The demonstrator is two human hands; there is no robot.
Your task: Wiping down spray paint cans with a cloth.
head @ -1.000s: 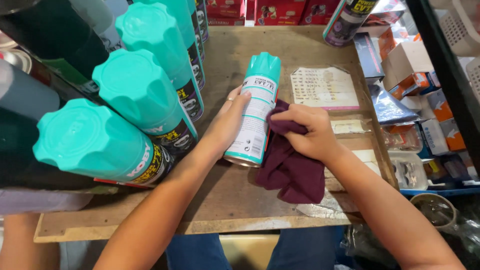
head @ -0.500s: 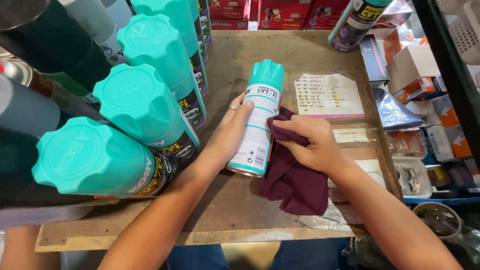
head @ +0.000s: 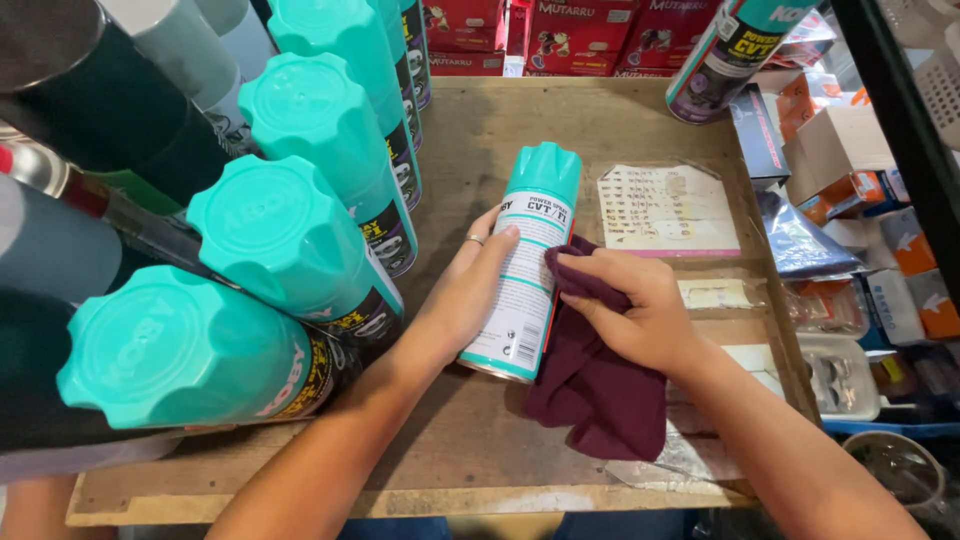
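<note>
Since the earlier frame the spray can [head: 527,268] has tipped slightly more upright and the right hand [head: 640,312] has slid the cloth a little down its side. The can is white with a teal cap, leaning with its base on the wooden worktop [head: 600,120] and its cap pointing away from the person.

The left hand [head: 470,290] cups the can's left side, fingers [head: 497,243] pressed together and laid flat along the label, a ring on one of them. The right hand grips a dark maroon cloth [head: 600,385], its fingers curled and pinching the fabric against the can's right side; the rest of the cloth trails below the palm onto the worktop.

To wipe well, it seems best for the left fingers to steady and turn the can while the right drags the cloth along its length with even pressure.

Both forearms reach in from the lower edge, wrists bent slightly inward toward the can. Left of the left fingers stands a row of teal-capped cans [head: 300,240]. Beyond the right fingers lies a bagged sheet [head: 668,210]; small boxes [head: 850,170] sit further right.
</note>
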